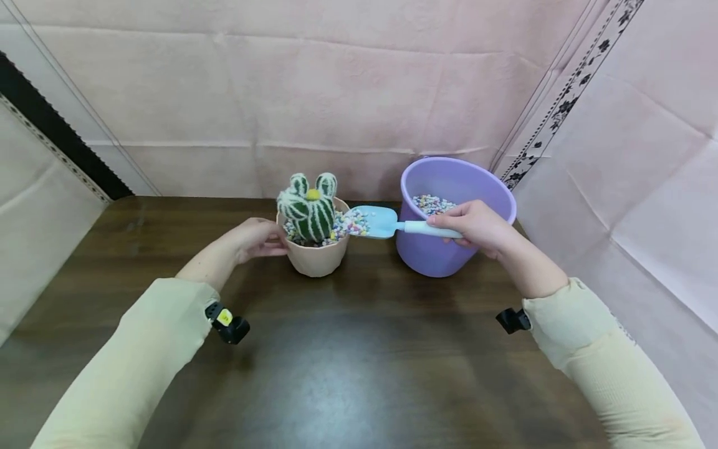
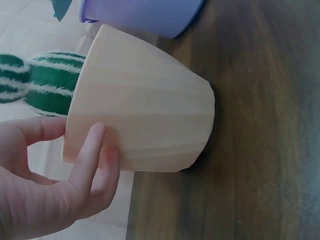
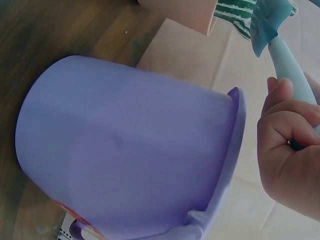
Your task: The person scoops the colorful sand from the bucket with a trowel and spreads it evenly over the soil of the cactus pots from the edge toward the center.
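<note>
A beige flowerpot [image 1: 318, 259] holds a green-and-white fuzzy knitted-looking cactus [image 1: 315, 219] with a yellow flower. Small pastel pebbles lie around its base. At the pot's left side, my left hand [image 1: 259, 238] holds the wall near the rim, its fingertips on the outside in the left wrist view. My right hand [image 1: 473, 226] grips the pale blue handle of a small garden trowel [image 1: 382, 222]. The trowel's blade points left, its tip over the pot's right rim, with pastel pebbles [image 1: 354, 222] on it. In the right wrist view, fingers curl round the handle.
A purple bucket [image 1: 434, 252] stands right of the pot, under the right hand and trowel handle, with more pastel pebbles [image 1: 432, 204] inside. Pale cloth [image 1: 348, 93] hangs behind the dark wooden table [image 1: 336, 362] and at both sides.
</note>
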Demonstrator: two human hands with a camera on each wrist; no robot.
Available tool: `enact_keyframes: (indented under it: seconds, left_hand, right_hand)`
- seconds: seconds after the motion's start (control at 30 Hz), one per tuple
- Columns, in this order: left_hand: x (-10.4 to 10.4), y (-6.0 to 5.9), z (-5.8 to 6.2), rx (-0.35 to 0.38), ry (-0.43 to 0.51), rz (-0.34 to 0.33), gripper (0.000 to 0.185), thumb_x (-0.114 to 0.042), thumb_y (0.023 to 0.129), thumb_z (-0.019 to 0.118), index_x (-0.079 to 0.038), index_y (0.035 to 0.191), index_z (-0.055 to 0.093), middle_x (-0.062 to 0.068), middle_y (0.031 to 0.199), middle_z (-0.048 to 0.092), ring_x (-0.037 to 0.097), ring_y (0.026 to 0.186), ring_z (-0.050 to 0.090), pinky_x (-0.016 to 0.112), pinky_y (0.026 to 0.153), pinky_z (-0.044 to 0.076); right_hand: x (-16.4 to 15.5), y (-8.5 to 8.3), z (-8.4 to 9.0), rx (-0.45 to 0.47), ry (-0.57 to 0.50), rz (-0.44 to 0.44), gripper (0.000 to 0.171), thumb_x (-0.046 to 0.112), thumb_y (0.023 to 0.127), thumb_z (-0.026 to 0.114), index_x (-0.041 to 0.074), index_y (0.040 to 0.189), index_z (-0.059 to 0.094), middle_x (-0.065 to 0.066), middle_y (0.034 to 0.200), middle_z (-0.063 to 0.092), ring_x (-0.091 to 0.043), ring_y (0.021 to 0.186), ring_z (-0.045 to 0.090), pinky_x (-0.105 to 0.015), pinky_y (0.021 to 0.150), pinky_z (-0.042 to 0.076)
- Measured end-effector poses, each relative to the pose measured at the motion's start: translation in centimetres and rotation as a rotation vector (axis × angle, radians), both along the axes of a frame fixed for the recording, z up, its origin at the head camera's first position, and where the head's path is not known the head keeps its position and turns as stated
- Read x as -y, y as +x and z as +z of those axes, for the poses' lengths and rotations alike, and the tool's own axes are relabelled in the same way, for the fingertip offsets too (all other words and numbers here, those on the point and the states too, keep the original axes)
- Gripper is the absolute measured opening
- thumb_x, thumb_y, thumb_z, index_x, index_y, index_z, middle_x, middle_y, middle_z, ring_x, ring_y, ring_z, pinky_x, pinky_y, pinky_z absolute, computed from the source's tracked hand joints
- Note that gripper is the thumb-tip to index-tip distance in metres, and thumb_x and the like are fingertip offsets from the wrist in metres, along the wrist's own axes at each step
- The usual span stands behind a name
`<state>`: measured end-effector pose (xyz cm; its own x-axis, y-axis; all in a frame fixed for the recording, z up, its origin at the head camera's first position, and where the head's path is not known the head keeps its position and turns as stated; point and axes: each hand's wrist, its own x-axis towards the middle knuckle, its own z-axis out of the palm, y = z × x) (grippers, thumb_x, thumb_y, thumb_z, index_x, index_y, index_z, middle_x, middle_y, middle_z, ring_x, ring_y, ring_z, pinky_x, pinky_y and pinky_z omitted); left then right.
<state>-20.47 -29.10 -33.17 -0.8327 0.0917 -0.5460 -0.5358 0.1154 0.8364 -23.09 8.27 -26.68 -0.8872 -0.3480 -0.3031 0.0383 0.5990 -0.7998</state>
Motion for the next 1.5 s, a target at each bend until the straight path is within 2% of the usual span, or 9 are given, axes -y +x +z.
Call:
enact_keyframes:
  seconds: [0.17, 0.27, 0.4, 0.5, 0.6, 0.83, 1.0, 1.23, 1.5]
  left_hand:
    - [-0.2, 0.1, -0.1, 0.040, 0.081, -0.046, 0.052, -0.013, 0.099, 0.028, 0.007, 0.145, 0.015, 0.026, 0.141, 0.030, 0.021, 0.100, 0.056, 0.021, 0.090, 0.052]
    - [-0.6, -0.1, -0.1, 0.052, 0.137, -0.058, 0.050, -0.009, 0.099, 0.024, 0.009, 0.144, 0.014, 0.027, 0.137, 0.031, 0.029, 0.112, 0.049, 0.022, 0.094, 0.050]
    - [-1.8, -0.3, 0.1, 0.071, 0.206, -0.023, 0.051, -0.004, 0.098, 0.021, 0.008, 0.145, 0.008, 0.027, 0.141, 0.025, 0.034, 0.126, 0.039, 0.022, 0.099, 0.042]
    - [-2.6, -0.4, 0.2, 0.084, 0.249, 0.021, 0.054, -0.003, 0.097, 0.019, 0.003, 0.147, 0.001, 0.025, 0.149, 0.013, 0.037, 0.133, 0.030, 0.023, 0.102, 0.037]
    - [-2.8, -0.4, 0.1, 0.088, 0.255, 0.046, 0.054, -0.004, 0.097, 0.021, 0.002, 0.147, 0.002, 0.024, 0.150, 0.012, 0.037, 0.134, 0.031, 0.023, 0.103, 0.037]
    - [-2.5, -0.3, -0.2, 0.106, 0.292, 0.092, 0.054, -0.007, 0.099, 0.023, -0.001, 0.149, 0.002, 0.022, 0.149, 0.014, 0.035, 0.130, 0.035, 0.026, 0.103, 0.036]
    - [-2.5, -0.3, -0.2, 0.096, 0.279, 0.080, 0.054, -0.007, 0.099, 0.024, -0.001, 0.148, 0.004, 0.021, 0.149, 0.015, 0.033, 0.125, 0.040, 0.026, 0.104, 0.037]
    - [-2.7, -0.3, -0.2, 0.094, 0.292, 0.068, 0.055, -0.005, 0.098, 0.021, -0.002, 0.148, 0.000, 0.021, 0.152, 0.010, 0.037, 0.134, 0.031, 0.026, 0.105, 0.035]
    - [-2.7, -0.3, -0.1, 0.106, 0.292, 0.093, 0.057, -0.006, 0.099, 0.023, -0.006, 0.150, -0.001, 0.019, 0.152, 0.011, 0.035, 0.131, 0.035, 0.027, 0.103, 0.037]
  right_hand:
    - [0.1, 0.1, -0.1, -0.011, 0.020, 0.014, 0.038, 0.033, 0.088, 0.064, -0.003, 0.100, 0.067, 0.004, 0.057, 0.057, -0.007, 0.042, 0.034, -0.018, 0.042, 0.028]
    - [0.3, 0.0, -0.1, -0.014, 0.033, 0.019, 0.039, 0.034, 0.088, 0.064, -0.003, 0.100, 0.067, 0.003, 0.057, 0.057, -0.007, 0.042, 0.034, -0.018, 0.043, 0.029]
    - [0.5, -0.2, 0.0, -0.017, 0.058, 0.012, 0.042, 0.036, 0.087, 0.064, -0.003, 0.099, 0.067, 0.003, 0.058, 0.058, -0.008, 0.042, 0.033, -0.019, 0.043, 0.029]
    - [0.8, -0.5, 0.0, -0.016, 0.087, 0.004, 0.045, 0.039, 0.086, 0.065, -0.003, 0.101, 0.068, 0.004, 0.059, 0.059, -0.008, 0.042, 0.033, -0.020, 0.043, 0.029]
    - [1.2, -0.7, 0.1, -0.016, 0.123, -0.007, 0.045, 0.041, 0.085, 0.065, -0.002, 0.100, 0.068, 0.003, 0.059, 0.059, -0.008, 0.043, 0.034, -0.020, 0.043, 0.029]
    - [2.6, -1.1, 0.5, -0.074, 0.237, -0.034, 0.044, 0.045, 0.083, 0.067, 0.002, 0.088, 0.070, 0.003, 0.051, 0.053, -0.009, 0.041, 0.033, -0.021, 0.042, 0.025]
    - [3.4, -1.2, 0.9, -0.093, 0.291, -0.039, 0.043, 0.045, 0.083, 0.066, 0.003, 0.086, 0.071, 0.002, 0.051, 0.054, -0.008, 0.040, 0.033, -0.021, 0.043, 0.027]
    - [4.5, -1.4, 1.3, -0.144, 0.348, -0.004, 0.043, 0.044, 0.084, 0.065, 0.002, 0.080, 0.069, 0.001, 0.052, 0.056, -0.008, 0.041, 0.035, -0.021, 0.044, 0.029]
    - [5.8, -1.2, 2.0, -0.209, 0.432, 0.035, 0.041, 0.042, 0.083, 0.064, 0.002, 0.077, 0.070, -0.002, 0.058, 0.064, -0.013, 0.060, 0.051, -0.022, 0.053, 0.038]
